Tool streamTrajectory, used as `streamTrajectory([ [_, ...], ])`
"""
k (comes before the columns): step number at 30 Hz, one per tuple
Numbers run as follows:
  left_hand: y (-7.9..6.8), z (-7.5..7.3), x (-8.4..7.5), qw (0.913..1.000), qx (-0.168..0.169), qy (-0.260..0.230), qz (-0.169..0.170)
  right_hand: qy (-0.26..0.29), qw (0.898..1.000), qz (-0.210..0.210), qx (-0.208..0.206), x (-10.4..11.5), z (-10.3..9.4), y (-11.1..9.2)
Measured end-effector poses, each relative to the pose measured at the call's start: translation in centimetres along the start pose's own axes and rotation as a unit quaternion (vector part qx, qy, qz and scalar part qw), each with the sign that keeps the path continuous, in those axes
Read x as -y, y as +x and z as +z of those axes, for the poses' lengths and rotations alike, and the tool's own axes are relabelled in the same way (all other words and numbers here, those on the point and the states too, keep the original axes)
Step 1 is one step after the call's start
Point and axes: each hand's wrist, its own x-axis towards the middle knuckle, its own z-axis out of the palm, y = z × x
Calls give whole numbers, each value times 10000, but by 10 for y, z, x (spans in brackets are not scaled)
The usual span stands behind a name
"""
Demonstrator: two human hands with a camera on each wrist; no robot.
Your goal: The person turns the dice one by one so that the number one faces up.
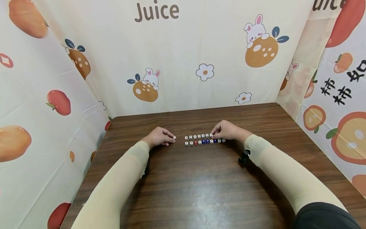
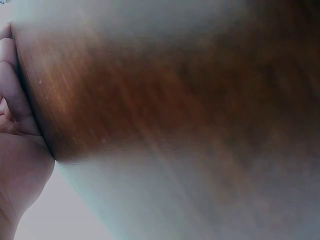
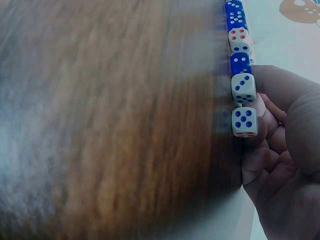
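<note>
Two rows of small dice lie on the brown table in the head view. The back row [image 1: 195, 137] is all white; the front row [image 1: 199, 142] mixes white, blue and one red die [image 1: 195, 143]. At the back row's right end, my right hand [image 1: 228, 129] pinches a white die [image 1: 211, 135] between thumb and finger. Left of both rows, my left hand [image 1: 159, 136] holds another white die [image 1: 174, 137] at its fingertips. In the right wrist view, front-row dice, among them a white die with blue dots [image 3: 244, 121], partly hide the right fingers.
The wood-grain table [image 1: 183, 178] stretches toward me and ends behind at a printed cloth wall [image 1: 183, 57]. Similar cloth hangs along the left and right sides. A black device [image 1: 244, 158] sits at my right wrist.
</note>
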Motion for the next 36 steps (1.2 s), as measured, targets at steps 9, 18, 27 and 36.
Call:
streamTrajectory([
  [9,-1,1,-1,10000,-23,-12,-13,-12,10000,-18,-49,0,0,1],
  [18,1,1,1,10000,-37,-60,-25,3,10000,-4,-69,0,1,1],
  [27,0,1,0,10000,-15,-40,-12,63,9999,82,23,-1,-1,1],
  [36,-3,1,-3,10000,3,-25,8,248,9991,188,276,-3,-14,-2],
])
